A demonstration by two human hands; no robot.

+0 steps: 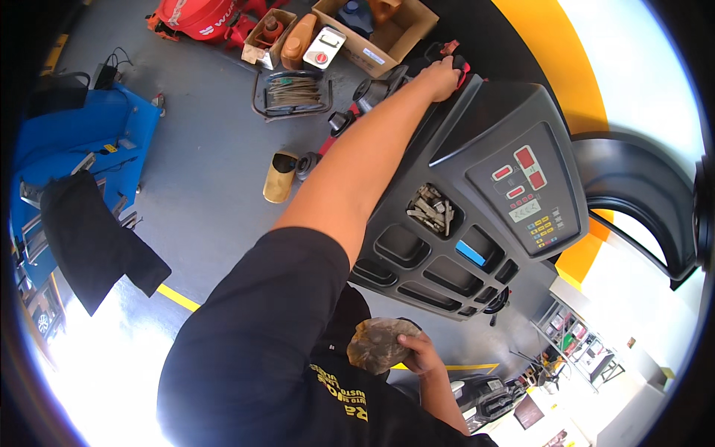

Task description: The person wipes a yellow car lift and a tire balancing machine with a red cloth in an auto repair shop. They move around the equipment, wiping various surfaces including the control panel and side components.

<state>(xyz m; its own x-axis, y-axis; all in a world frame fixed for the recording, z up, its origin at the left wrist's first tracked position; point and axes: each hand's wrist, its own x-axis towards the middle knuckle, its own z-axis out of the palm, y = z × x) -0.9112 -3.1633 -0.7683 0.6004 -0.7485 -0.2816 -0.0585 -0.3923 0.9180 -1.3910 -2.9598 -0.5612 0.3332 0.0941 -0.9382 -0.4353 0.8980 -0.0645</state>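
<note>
My left arm stretches across to the far edge of a dark grey wheel balancer (447,164). There my left hand (439,80) has its fingers curled round a black-and-red object (463,71), mostly hidden by the hand. Close to my body, my right hand (423,354) pinches the edge of a crumpled, roundish brown-grey wad (381,346), stained like a dirty rag. In the balancer's tray, one compartment holds a heap of wheel weights (432,210); another holds a blue piece (470,252). Black cones (370,94) sit along the machine's side, partly behind my arm.
A control panel (529,179) and a curved black wheel guard (640,194) stand to the right. Beyond my left arm are a cable reel (293,93), bottles (299,41) and a cardboard box (376,52). A blue cabinet (82,134) is at left. A gold-coloured can (279,179) stands near the cones.
</note>
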